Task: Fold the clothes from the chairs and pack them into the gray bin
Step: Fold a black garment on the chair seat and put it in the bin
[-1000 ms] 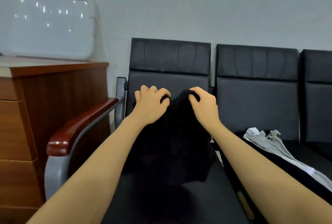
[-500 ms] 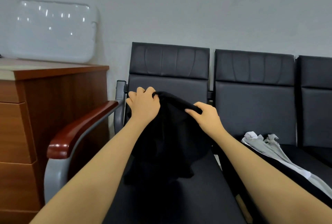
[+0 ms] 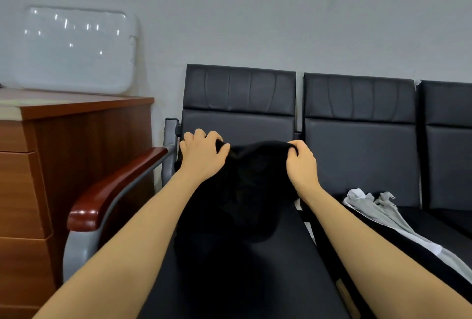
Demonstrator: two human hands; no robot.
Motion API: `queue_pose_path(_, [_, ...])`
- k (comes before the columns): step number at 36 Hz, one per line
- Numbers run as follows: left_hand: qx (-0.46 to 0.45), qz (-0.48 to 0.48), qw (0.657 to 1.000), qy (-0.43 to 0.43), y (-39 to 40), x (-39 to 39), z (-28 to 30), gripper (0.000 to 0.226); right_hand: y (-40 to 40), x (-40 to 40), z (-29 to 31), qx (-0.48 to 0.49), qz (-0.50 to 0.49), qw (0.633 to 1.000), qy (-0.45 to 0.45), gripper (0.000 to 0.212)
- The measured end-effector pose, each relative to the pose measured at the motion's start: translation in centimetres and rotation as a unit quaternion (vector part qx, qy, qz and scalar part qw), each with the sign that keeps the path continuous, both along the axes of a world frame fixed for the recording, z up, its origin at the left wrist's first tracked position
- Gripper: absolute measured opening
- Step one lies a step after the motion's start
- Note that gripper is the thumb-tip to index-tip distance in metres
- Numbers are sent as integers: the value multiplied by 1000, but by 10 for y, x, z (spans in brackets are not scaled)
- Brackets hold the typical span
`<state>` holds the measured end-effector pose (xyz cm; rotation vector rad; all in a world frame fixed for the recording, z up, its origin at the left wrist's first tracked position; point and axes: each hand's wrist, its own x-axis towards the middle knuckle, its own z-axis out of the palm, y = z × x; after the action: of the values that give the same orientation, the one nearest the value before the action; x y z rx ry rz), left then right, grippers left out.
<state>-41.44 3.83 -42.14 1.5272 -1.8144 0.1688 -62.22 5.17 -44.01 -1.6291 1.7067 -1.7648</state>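
While both arms reach forward over the leftmost black padded chair (image 3: 240, 104), each hand grips the upper edge of a black fabric garment (image 3: 245, 191). Left hand (image 3: 203, 156): fingers curled over the cloth, thumb pinching it from the near side. Right hand (image 3: 301, 161): fingers curled round a bunched fold at the garment's top right. Hands apart, cloth slack between them with a dip in the middle. Garment hangs down in front of the backrest; its lower part lies crumpled on the seat.

Middle chair (image 3: 360, 139), just to the right: a grey and white garment (image 3: 378, 210) lies rumpled on its seat, trailing toward the near right. A third black chair (image 3: 449, 139) sits at the right edge.

Left side: dark red wooden armrest (image 3: 112, 185) on a grey metal frame, beside a brown wooden cabinet (image 3: 76, 152). A translucent white plastic lid (image 3: 76, 50) leans against the grey wall on top of the cabinet.
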Motion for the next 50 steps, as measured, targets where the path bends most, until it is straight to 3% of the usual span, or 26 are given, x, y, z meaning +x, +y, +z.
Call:
queue_pose_path(4, [42,-37,998,-35,1,4,4,36,3,6,5,11,33,999,3,28])
queue_pose_path(9, [9,-101,995,-17,2,5,3,30,10,18,4,27,64,993,97,12])
queue_pose_path(16, [-2,-148,989,17,9,-4,10,25,18,52,0,60,135,955,256,44])
queue_pose_path(18, [-11,-144,989,10,8,-3,12,24,14,59,-2,39,112,955,273,37])
queue_pose_path(22, [-23,-113,993,-39,6,4,15,22,4,60,0,18,50,965,257,21])
queue_pose_path(27, [-13,-68,980,-188,1,32,14,28,-3,39,5,38,0,981,190,17])
queue_pose_path(31, [-24,-76,965,-250,-3,47,12,41,-6,24,4,52,-33,983,173,20])
queue_pose_path(37, [-13,-120,962,-247,-5,53,4,26,-7,20,5,75,-75,980,168,26])
queue_pose_path(43, [-76,-77,947,-303,3,58,4,58,-7,16,2,84,-91,979,160,27])
queue_pose_path(46, [-101,-96,950,-279,10,60,2,72,-7,13,2,97,-91,978,161,27])
queue_pose_path(50, [-156,-126,930,-309,4,64,0,54,-7,11,1,104,-85,976,173,27])
